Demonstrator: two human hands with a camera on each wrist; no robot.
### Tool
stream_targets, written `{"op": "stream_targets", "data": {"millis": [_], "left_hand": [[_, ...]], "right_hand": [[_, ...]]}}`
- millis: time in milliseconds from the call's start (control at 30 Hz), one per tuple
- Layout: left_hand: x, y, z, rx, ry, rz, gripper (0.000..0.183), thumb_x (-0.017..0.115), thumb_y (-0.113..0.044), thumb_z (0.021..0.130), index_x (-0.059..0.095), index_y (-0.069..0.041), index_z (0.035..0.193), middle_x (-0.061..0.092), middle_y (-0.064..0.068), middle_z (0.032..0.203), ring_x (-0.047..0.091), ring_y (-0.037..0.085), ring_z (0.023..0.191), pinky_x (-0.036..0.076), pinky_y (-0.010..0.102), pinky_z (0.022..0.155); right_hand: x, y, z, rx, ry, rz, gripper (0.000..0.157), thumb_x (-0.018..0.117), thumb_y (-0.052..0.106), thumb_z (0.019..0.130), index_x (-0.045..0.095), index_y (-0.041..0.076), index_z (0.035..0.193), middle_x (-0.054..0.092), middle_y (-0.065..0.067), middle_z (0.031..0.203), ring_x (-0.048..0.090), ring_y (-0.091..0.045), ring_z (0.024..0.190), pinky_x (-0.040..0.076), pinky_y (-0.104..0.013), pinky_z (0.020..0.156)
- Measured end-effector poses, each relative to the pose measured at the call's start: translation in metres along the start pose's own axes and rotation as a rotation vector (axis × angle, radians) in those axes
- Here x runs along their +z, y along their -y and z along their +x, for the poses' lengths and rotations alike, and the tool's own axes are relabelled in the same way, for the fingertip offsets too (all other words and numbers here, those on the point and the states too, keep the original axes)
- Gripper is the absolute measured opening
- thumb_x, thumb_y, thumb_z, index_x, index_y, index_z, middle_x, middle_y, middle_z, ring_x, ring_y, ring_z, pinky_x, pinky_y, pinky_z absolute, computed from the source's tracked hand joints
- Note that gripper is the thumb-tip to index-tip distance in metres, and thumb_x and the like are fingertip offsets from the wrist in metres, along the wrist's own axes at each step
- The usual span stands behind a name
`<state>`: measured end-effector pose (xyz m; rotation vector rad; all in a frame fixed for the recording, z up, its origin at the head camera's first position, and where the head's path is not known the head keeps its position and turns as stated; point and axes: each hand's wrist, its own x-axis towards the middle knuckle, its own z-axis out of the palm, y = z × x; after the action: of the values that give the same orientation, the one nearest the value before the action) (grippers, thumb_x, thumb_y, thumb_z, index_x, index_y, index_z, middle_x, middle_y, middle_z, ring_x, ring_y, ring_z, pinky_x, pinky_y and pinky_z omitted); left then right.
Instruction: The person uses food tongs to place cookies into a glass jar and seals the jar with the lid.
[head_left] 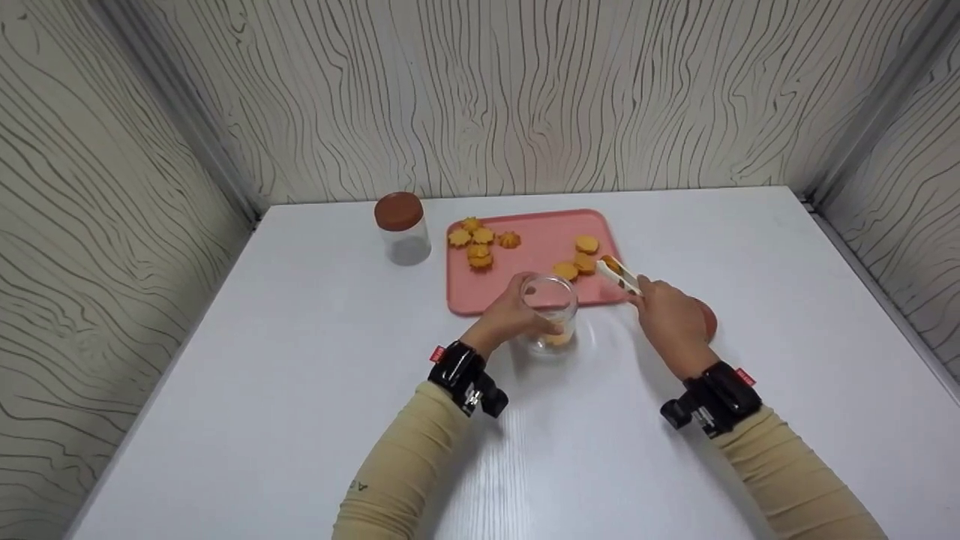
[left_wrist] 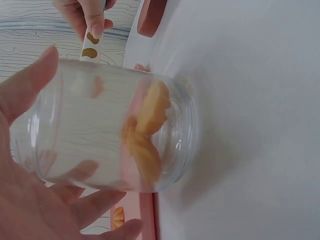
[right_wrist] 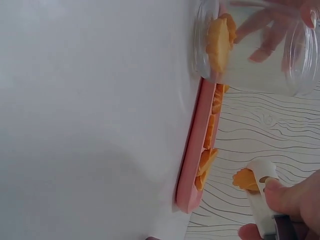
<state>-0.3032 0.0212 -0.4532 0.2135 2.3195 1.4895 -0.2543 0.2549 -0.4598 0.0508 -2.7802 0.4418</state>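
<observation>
In the head view my left hand (head_left: pixel 511 319) grips a clear jar (head_left: pixel 549 292) from its left side, close over the white table. A few yellow cookies (left_wrist: pixel 152 107) lie at the jar's bottom, as the left wrist view shows. My right hand (head_left: pixel 673 322) squeezes white tongs (head_left: pixel 621 280) with brown spots. Between the tong tips is a scalloped yellow cookie (right_wrist: pixel 245 179), raised above the pink tray (head_left: pixel 547 225). Round cookies (head_left: pixel 587 244) lie on the tray's right side, and several star-shaped cookies (head_left: pixel 480 235) are gathered at its left.
A second clear jar with a brown lid (head_left: pixel 399 211) stands left of the tray. Partly hidden behind my right hand, a reddish-brown round lid (head_left: pixel 709 319) lies on the table (head_left: pixel 315 360). Patterned panels (head_left: pixel 525 97) enclose the table at the back and sides.
</observation>
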Motion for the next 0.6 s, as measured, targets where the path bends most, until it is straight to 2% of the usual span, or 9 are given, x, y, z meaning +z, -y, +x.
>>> {"op": "stream_targets", "data": {"millis": [267,433,600], "left_hand": [[0.0017,-0.0007,0.0019,-0.048,-0.005,0.051,0.100,0.090,-0.020,0.066,0.033,-0.023,0.148,0.044,0.007,0.146,0.039,0.028,0.134,0.029,0.051,0.111],[0.0016,-0.0001,0.0020,-0.045,0.002,0.013,0.099,0.090,-0.016,0.065,0.034,-0.020,0.147,0.043,0.007,0.147,0.037,0.027,0.135,0.026,0.052,0.112],[0.0009,0.0013,0.0031,-0.011,0.009,-0.016,0.097,0.090,-0.013,0.064,0.037,-0.018,0.145,0.044,0.008,0.146,0.037,0.029,0.136,0.024,0.053,0.112]], "right_hand": [[0.0006,-0.0018,-0.0029,-0.031,-0.043,0.007,0.034,0.067,0.011,0.090,0.061,-0.012,0.115,0.062,-0.026,0.081,0.061,-0.038,0.066,0.049,-0.050,0.055],[-0.0003,-0.0017,-0.0045,-0.048,-0.057,-0.008,0.032,0.067,0.011,0.090,0.062,-0.011,0.113,0.060,-0.024,0.077,0.059,-0.037,0.062,0.047,-0.049,0.052],[-0.0032,-0.0007,-0.0056,-0.030,-0.049,-0.039,0.034,0.067,0.015,0.091,0.063,-0.009,0.116,0.061,-0.022,0.077,0.059,-0.035,0.059,0.046,-0.048,0.049]]}}
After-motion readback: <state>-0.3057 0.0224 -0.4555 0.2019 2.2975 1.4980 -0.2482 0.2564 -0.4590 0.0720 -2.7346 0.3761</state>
